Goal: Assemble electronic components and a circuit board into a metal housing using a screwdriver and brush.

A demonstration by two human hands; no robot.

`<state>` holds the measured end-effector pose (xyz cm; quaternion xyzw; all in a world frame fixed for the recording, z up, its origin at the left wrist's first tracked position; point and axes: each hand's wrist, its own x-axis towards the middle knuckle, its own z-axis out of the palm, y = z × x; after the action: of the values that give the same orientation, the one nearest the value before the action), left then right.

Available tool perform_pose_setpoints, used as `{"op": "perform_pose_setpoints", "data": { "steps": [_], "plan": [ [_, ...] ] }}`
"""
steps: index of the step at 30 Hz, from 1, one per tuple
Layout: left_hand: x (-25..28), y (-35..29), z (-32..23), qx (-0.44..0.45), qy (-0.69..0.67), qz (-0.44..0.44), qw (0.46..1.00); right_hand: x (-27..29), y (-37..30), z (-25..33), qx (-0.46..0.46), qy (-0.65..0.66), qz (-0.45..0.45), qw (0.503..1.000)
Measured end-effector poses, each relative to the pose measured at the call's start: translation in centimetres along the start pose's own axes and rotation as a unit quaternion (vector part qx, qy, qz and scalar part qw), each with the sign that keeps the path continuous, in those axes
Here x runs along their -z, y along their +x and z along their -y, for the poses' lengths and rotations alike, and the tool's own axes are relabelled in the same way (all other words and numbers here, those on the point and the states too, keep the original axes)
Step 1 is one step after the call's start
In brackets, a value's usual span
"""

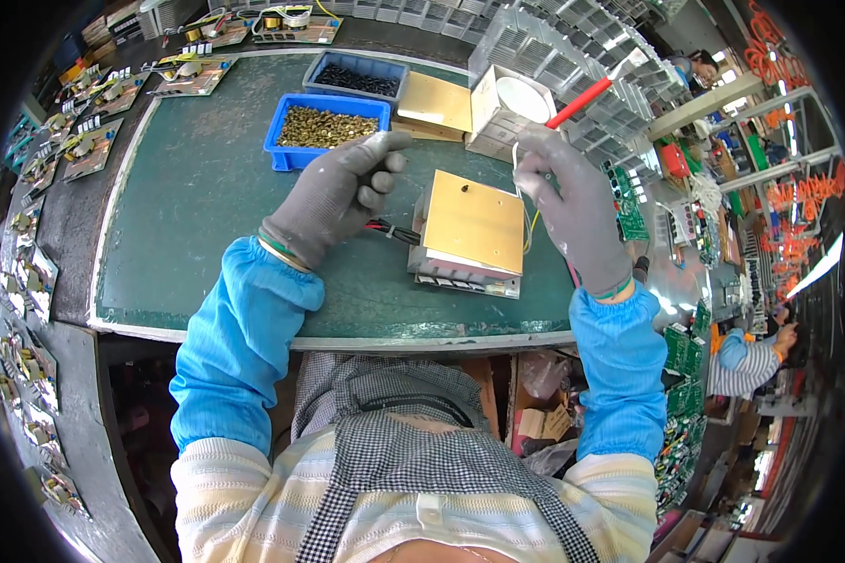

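Both my hands wear grey gloves. My left hand (333, 192) is raised over the green mat, its fingers curled and closed; anything between the fingertips is hidden. My right hand (573, 202) is also closed, pinching a thin white strip (515, 158) at its fingertips. Between the hands sits a boxy metal unit (469, 274) topped by a gold-coloured plate (479, 225). A small black screw (465, 189) stands in the plate near its far edge. Red and black wires (391, 231) leave the unit's left side, and a yellow-green wire (533, 230) shows at its right.
Beyond my left hand are a blue bin (280, 141) of brass-coloured screws and a grey bin (396, 95) of black ones. A white tub (521, 98), red-handled tool (580, 103) and stacked heat sinks (554, 52) stand far right. Circuit boards (94, 150) line the left.
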<state>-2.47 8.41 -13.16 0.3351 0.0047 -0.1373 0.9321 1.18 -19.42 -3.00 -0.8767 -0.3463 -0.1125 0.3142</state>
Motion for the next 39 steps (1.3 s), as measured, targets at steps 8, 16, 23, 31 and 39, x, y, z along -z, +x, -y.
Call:
{"op": "perform_pose_setpoints", "data": {
  "steps": [8, 16, 23, 31, 39],
  "plan": [
    [-0.8, 0.2, -0.1, 0.027, -0.036, -0.022, 0.999, -1.1, -1.7, -1.4, 0.065, -0.056, 0.024, 0.996],
    [-0.1, 0.3, 0.3, 0.002, -0.012, 0.005, 1.000, -1.6, -1.4, -1.6, 0.077, -0.109, 0.031, 0.991],
    [-1.9, -0.4, -0.3, 0.024, -0.038, -0.026, 0.999, -1.4, -1.3, -1.3, 0.121, -0.190, 0.045, 0.973],
    [-2.1, -0.6, 0.0, -0.016, 0.015, -0.043, 0.999, -1.4, -0.9, -0.8, 0.150, -0.237, 0.060, 0.958],
    [-0.8, 0.5, 0.2, -0.045, -0.107, 0.054, 0.992, -0.2, -0.2, -0.8, 0.128, -0.122, 0.094, 0.980]
  ]
}}
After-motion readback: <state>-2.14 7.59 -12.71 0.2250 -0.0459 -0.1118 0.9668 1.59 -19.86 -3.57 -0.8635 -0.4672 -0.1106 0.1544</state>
